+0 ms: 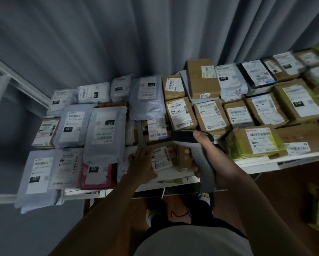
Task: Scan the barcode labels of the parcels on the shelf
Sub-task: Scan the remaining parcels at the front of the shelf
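Observation:
Many parcels cover the white shelf (262, 164): grey mailer bags on the left, brown cartons on the right, each with a white barcode label. My right hand (203, 145) grips a grey and white barcode scanner (191, 140) by its handle, its head pointing left over a small brown box (166, 158) at the shelf's front edge. My left hand (142, 164) rests with straight fingers on the left side of that box, beside its label (161, 157).
A grey curtain (136, 37) hangs behind the shelf. A pink mailer (97, 175) and grey bags (37, 174) overhang the front left edge. A carton bound in green tape (254, 143) sits right of the scanner. Below lie a wooden floor and my feet.

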